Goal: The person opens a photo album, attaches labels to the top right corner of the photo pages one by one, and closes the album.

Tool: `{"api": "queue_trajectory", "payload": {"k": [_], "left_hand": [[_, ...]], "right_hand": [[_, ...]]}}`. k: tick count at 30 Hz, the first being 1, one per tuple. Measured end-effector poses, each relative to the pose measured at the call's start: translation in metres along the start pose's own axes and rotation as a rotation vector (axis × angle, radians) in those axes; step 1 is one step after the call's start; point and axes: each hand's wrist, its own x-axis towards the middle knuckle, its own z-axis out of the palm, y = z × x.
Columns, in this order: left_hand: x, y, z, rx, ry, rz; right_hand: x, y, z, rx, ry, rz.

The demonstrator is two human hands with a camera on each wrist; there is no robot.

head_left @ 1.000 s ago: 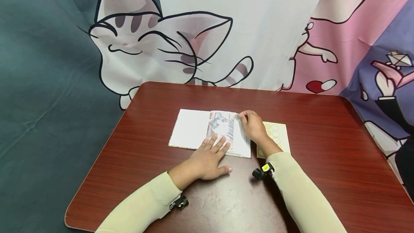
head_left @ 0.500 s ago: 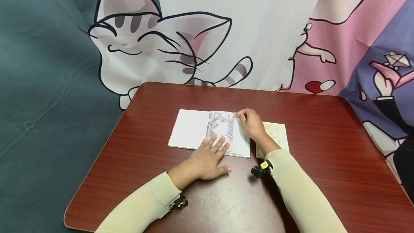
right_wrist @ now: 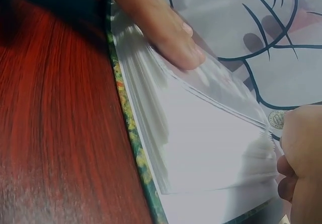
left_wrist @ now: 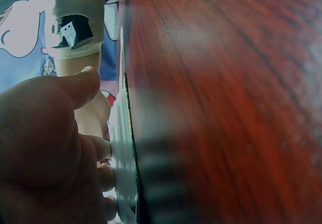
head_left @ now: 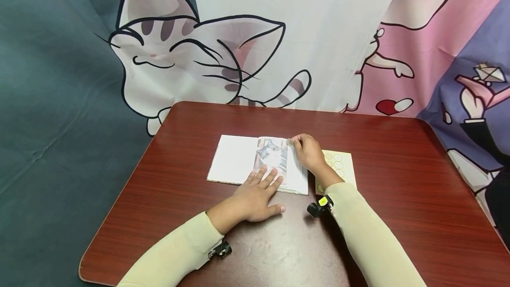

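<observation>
An album with clear sleeves lies spread on the table, and a picture card shows in its right-hand side. My left hand rests on the near edge of it, fingers spread over the card's lower part. At the far right corner of the card, my right hand pinches a small round sticker with a printed pattern. Its thumb and bent fingers hide part of that sticker. In the right wrist view the sleeves bow upward between the two hands. Below my right forearm lies a pale yellow sheet printed with circles.
The reddish-brown table has rounded corners. Behind it hangs a cloth with cartoon cats. Small cameras sit on both wrists, the right wrist camera close over the tabletop. Something dark stands at the far right.
My right hand has shifted slightly left with the round sticker, toward the picture card's corner. The left hand stays in place.
</observation>
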Motion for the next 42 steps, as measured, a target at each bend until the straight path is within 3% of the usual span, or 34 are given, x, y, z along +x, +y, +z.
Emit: {"api": "queue_trajectory", "payload": {"k": [24, 42], "left_hand": [[0.001, 0.000, 0.000, 0.012, 0.015, 0.001], [0.000, 0.000, 0.001, 0.014, 0.012, 0.000]], "right_hand": [[0.004, -0.011, 0.007, 0.006, -0.029, -0.004], [0.007, -0.008, 0.014, -0.053, -0.028, 0.017]]}}
